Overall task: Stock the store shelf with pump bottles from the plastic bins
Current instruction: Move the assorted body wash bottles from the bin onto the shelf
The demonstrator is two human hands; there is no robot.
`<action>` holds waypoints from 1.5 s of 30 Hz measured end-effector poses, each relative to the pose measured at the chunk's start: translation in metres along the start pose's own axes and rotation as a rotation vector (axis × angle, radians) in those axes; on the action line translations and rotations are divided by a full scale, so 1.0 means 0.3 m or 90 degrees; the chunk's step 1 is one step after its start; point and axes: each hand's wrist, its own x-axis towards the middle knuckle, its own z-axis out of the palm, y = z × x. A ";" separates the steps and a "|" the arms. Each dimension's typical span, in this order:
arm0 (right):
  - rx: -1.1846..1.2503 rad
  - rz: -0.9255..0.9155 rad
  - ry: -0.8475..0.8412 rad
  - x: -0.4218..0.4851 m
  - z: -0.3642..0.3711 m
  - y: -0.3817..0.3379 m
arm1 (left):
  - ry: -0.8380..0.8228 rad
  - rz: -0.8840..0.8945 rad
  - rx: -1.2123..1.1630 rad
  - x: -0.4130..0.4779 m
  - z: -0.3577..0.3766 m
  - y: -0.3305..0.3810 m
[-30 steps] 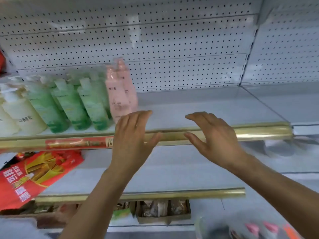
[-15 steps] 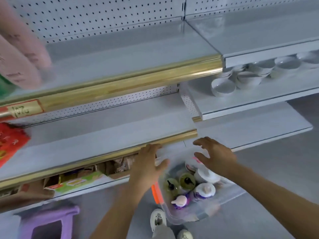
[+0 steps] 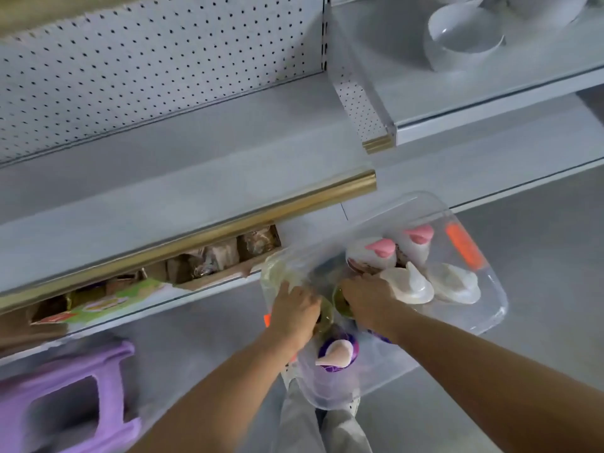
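Left hand (image 3: 295, 310) and right hand (image 3: 369, 299), inside the bin (image 3: 490, 308), each seemingly curl round a greenish bottle (image 3: 340, 301); slick, grab the body.

I count one clear plastic bin (image 3: 500, 308) holding seven pump bottles I can make out: two pink-capped bottles (image 3: 380, 249), two white-capped bottles (image 3: 408, 284), one purple bottle (image 3: 338, 353) and two olive-green bottles (image 3: 325, 317), one gripped under each of my two hands, left hand (image 3: 295, 308) and right hand (image 3: 369, 300). There is one purple stool (image 3: 65, 400), and one white bowl (image 3: 464, 44) shows whole; others are cut off.
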 end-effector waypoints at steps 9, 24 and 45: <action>-0.036 0.013 -0.014 0.069 0.045 -0.031 | 0.012 0.037 0.071 0.056 0.037 0.007; 0.048 0.042 0.209 -0.248 -0.204 0.024 | 0.268 -0.074 -0.531 -0.193 -0.196 -0.065; 0.289 -0.218 0.526 -0.748 -1.061 -0.092 | 0.591 -0.266 -0.663 -0.839 -0.799 -0.260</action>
